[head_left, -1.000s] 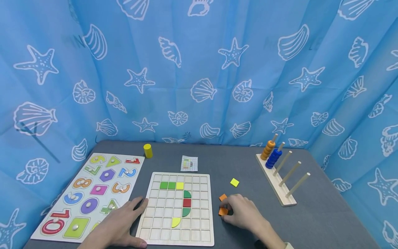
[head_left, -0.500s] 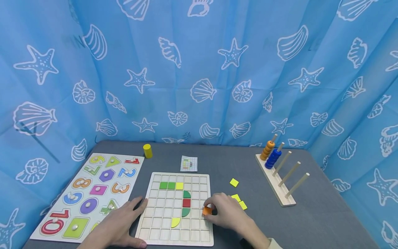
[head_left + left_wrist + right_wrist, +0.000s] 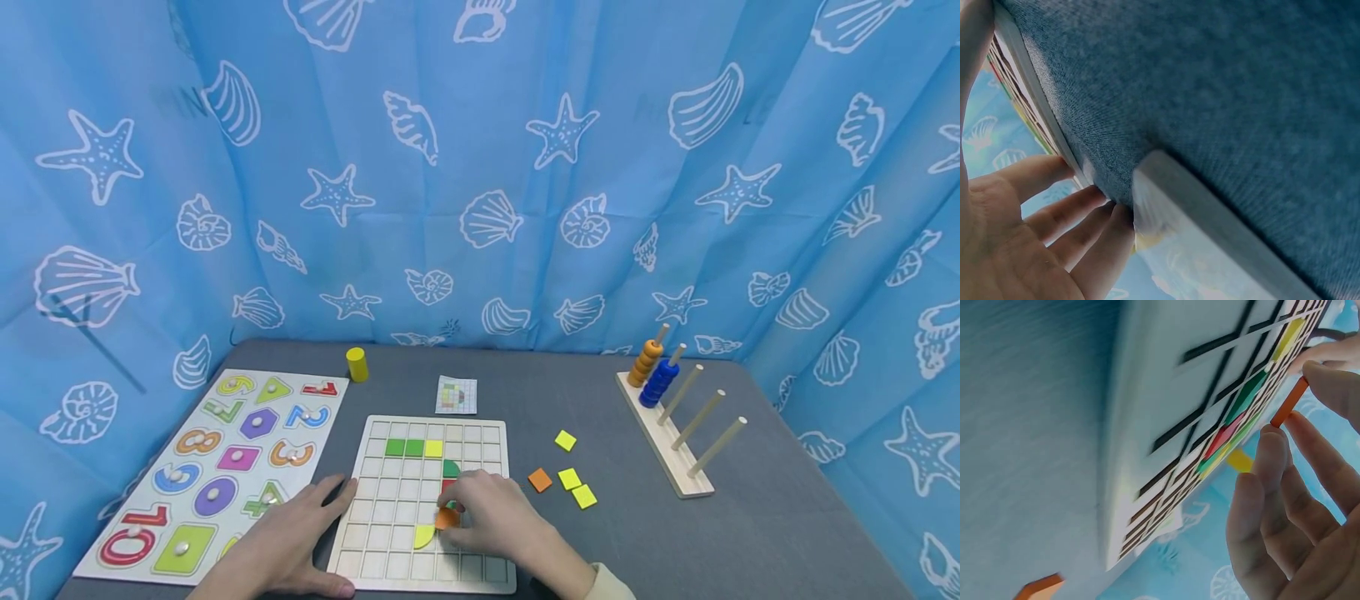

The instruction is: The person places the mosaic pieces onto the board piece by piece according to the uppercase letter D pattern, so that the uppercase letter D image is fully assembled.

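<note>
My right hand pinches an orange square tile between thumb and fingertips, over the gridded wooden board. In the right wrist view this tile appears edge-on, close over the grid. My left hand rests at the board's left side, its spread fingers touching the edge. Two green square tiles and a yellow square tile lie in one upper row. Below them sits a green quarter-circle tile; my right hand partly covers a red tile and another green one. A yellow quarter-circle tile lies lower left.
Right of the board lie an orange tile and several yellow tiles. A small pattern card and a yellow cylinder stand behind. A number puzzle is at left, a peg stand with beads at right.
My right hand has picked up an orange tile from the table and carried it left over the board, beside the yellow quarter-circle. My left hand has stayed in place.
</note>
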Available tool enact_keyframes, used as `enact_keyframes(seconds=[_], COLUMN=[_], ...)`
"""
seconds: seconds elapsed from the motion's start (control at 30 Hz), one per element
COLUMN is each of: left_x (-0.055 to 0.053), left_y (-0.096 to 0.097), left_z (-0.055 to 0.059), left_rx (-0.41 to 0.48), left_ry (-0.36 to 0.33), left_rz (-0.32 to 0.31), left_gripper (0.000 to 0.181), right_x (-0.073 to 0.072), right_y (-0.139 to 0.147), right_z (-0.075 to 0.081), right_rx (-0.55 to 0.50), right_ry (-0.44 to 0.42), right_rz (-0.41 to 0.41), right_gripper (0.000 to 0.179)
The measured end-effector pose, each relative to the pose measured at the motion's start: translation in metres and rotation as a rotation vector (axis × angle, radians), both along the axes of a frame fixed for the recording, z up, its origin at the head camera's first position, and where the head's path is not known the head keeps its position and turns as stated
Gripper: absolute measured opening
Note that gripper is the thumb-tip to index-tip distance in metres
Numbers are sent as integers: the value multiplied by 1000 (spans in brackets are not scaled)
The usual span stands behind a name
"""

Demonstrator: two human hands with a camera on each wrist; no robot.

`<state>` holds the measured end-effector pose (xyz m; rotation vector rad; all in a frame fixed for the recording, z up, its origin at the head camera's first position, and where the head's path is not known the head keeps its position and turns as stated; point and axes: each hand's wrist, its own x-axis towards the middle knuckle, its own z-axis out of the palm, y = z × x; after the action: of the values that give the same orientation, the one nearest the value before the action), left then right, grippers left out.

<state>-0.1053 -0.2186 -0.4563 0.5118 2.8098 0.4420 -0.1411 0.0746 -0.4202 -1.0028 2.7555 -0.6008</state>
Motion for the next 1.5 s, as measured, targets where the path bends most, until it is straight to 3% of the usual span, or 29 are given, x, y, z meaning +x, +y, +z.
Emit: enact_keyframes(seconds=[0.27,0.53,0.73,0.93,1.1,1.5], left_x=[0,0,-1,-2,-1,-1], left_y=[0,0,0,0,0,0], left_z=[1,0,-1,-3,-3,-3], left_rx=[-14,-7,-12,-20,-14,-25], left_ry=[15,2,-2,4,5,-1], left_rz=[-3,3,5,1,4,16], left_gripper=[131,131,130,130,131,131], right_x=[4,4,7,10,10,10], right_y=[-30,-50,-55,-59,-61,-58], right_z=[0,-8,-13,-12,-11,-12], right_rx=[37,86,86,122,152,114], right_ry=[82,88,57,109,92,60], right_rz=[47,84,98,68,45,99], right_gripper=[17,22,25,25,25,21])
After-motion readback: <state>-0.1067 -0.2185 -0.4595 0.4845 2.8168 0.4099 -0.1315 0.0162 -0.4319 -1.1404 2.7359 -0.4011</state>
